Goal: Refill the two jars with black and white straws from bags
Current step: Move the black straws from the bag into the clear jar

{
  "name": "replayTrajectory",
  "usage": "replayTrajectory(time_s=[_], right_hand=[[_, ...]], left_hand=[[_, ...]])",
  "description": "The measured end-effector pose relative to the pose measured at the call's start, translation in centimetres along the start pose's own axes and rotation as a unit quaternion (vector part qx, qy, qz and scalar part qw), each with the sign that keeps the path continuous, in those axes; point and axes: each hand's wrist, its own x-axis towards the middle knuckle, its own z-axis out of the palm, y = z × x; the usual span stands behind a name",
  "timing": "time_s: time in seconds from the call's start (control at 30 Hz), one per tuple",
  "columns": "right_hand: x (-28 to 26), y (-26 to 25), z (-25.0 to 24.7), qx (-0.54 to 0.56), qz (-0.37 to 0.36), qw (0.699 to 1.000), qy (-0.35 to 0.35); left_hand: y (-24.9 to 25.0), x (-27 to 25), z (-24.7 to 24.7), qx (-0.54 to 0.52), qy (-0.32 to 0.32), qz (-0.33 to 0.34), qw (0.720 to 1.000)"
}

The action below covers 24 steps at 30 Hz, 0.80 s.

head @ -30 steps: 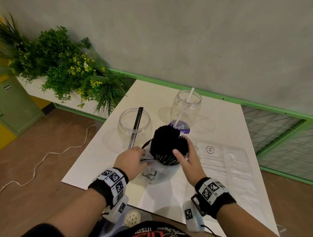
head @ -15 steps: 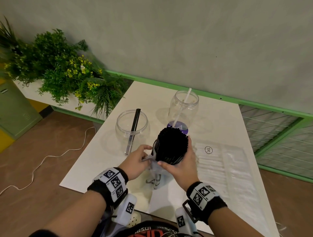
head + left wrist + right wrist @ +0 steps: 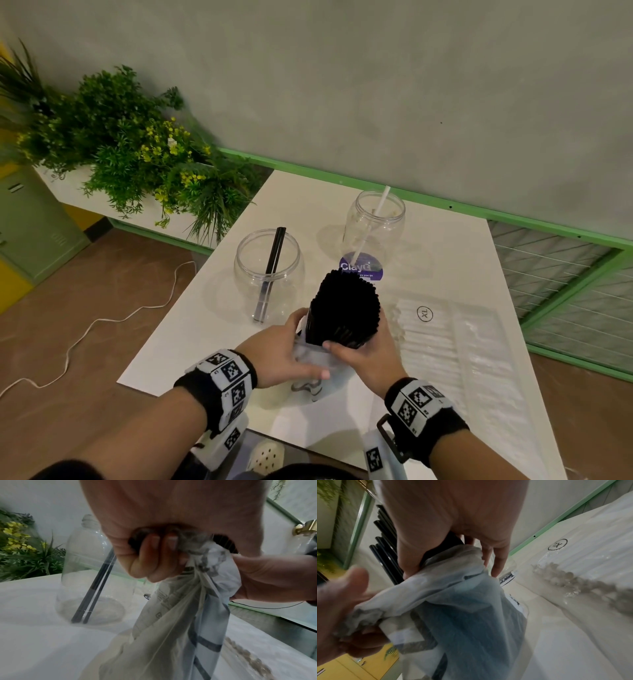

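A thick bundle of black straws (image 3: 344,306) stands upright, half out of a thin white plastic bag (image 3: 317,375). My right hand (image 3: 363,356) wraps round the lower part of the bundle (image 3: 385,550). My left hand (image 3: 284,346) grips the bunched bag (image 3: 202,591) just below and left of it. Behind them, a wide clear jar (image 3: 269,274) holds two black straws (image 3: 92,592). A taller clear jar (image 3: 375,229) with a purple label holds one white straw (image 3: 371,222).
A flat clear bag of white straws (image 3: 455,346) marked XL lies on the white table (image 3: 445,253) right of my hands. Green plants (image 3: 120,147) stand off the table's left, a green-framed wire grille (image 3: 565,274) to the right. A white cable (image 3: 85,329) trails on the floor.
The black bundle has risen further out of the bag and stands more upright. My left hand has slid down, bunching the bag lower. My right hand's grip has shifted round the bundle.
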Motion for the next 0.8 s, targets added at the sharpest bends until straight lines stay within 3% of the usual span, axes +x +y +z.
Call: replayTrajectory(time_s=[0.23,0.43,0.63,0.8], right_hand=[[0.9,0.7,-0.1,-0.036,0.052,0.988,-0.141],[0.2,-0.5,2.2,-0.006,0.059,0.984,-0.171],[0.0,-2.9,8.1,-0.002,0.045,0.973,-0.227],[1.5,-4.4,13.8,-0.002,0.026,0.971,-0.239]], left_hand=[[-0.5,0.7,0.9,-0.002,0.036,-0.026,0.999],[-3.4,-0.9,0.3,-0.108,0.052,-0.043,0.992],[-7.9,-5.4,-2.1,-0.201,0.11,-0.072,0.971],[-11.2,-8.4,-5.5,-0.157,0.157,-0.094,0.97]])
